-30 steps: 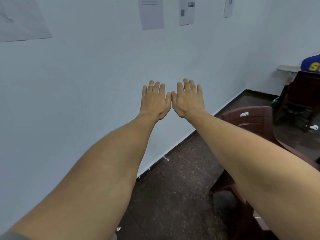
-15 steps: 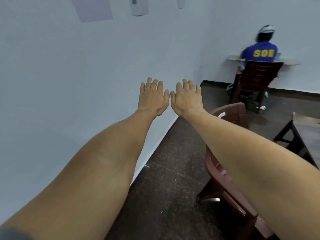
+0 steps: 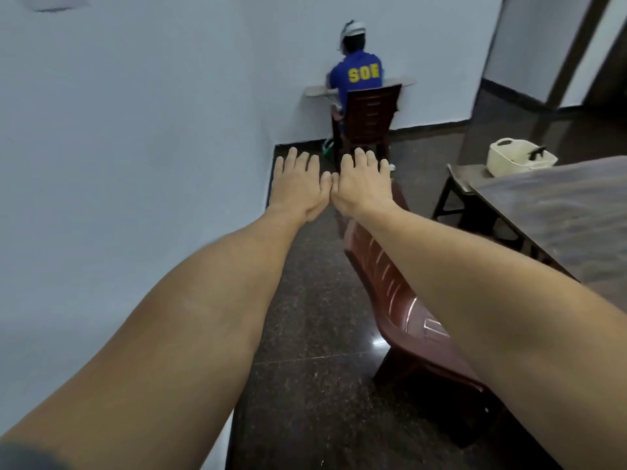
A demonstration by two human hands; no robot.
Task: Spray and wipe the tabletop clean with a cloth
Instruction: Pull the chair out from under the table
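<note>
Nothing begun at the table yet.
The left hand (image 3: pixel 297 184) and right hand (image 3: pixel 363 186) were held out flat and empty, fingers straight, well away from the tabletop (image 3: pixel 559 212). No cloth showed, so spraying and wiping both seemed left to do.

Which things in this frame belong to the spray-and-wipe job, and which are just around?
Job: tabletop; left hand and right hand, both open, empty. No cloth or sprayer identifiable.
Around: maroon chair; cream basket, dark item in it unclear; seated person; wooden chair.
</note>
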